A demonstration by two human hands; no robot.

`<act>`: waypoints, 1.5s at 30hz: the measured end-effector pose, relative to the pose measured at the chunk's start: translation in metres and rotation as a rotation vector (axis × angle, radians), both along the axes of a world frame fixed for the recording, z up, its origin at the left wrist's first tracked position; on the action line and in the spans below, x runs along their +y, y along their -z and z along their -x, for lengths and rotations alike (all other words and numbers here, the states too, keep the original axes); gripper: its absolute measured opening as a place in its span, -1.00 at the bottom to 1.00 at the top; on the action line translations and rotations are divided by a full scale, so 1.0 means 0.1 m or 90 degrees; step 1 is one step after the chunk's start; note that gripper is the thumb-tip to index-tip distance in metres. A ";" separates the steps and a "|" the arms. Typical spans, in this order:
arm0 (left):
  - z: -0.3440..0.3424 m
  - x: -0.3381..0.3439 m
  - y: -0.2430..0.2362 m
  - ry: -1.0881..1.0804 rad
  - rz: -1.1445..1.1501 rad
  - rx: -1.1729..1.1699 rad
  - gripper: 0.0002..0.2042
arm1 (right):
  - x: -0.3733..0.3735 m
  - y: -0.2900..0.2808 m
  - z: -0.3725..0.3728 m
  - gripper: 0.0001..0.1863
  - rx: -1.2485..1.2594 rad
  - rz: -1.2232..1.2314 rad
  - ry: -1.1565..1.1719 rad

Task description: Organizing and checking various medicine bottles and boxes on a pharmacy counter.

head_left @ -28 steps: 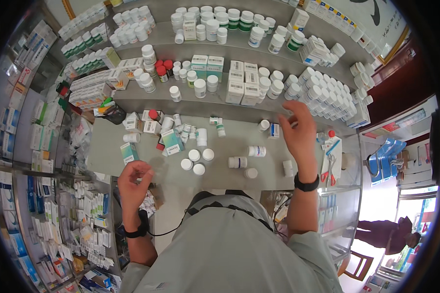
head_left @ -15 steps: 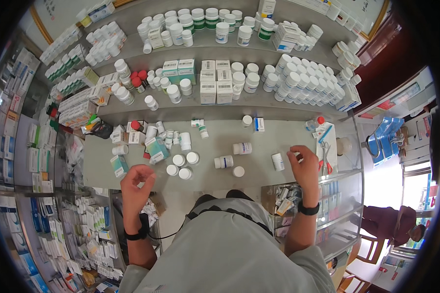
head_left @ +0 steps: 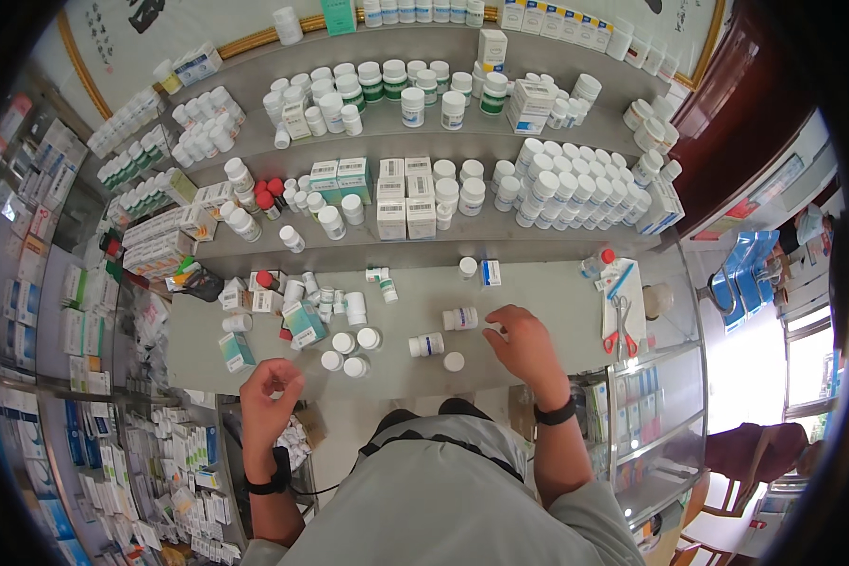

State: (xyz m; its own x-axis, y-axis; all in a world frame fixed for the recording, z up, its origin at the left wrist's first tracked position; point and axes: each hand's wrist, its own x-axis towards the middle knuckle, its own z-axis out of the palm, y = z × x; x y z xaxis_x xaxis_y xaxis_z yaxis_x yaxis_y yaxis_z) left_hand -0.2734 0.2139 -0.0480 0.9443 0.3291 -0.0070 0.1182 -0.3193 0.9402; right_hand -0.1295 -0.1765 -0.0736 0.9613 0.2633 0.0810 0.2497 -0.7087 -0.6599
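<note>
My right hand rests on the grey counter with its fingers apart. It holds nothing, and its fingertips are just right of a white pill bottle lying on its side. A second lying bottle and a loose white cap sit a little nearer to me. My left hand hovers at the counter's near edge with its fingers curled in; I see nothing in it. Close to it stand several small white bottles and a teal box.
Stepped shelves behind the counter carry many white bottles and boxes. Red-handled scissors lie on a white sheet at the counter's right end. Glass cases full of boxes line the left side. A seated person is at the lower right.
My right hand has drawn back from the far right of the counter toward its near middle. My left hand has stayed at the near edge. The view has tilted upward toward the shelves.
</note>
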 end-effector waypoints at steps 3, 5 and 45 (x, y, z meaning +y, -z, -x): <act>0.06 0.03 0.03 -0.011 0.028 -0.006 -0.80 | 0.21 0.07 -0.12 -0.79 -0.020 -0.026 -0.066; 0.11 0.06 0.06 -0.021 0.034 -0.005 -0.79 | 0.29 0.12 -0.18 -0.78 -0.026 -0.038 -0.101; 0.36 0.15 0.05 -0.022 0.001 -0.017 -0.73 | 0.90 -0.35 -1.21 -0.79 -0.286 -0.074 -0.005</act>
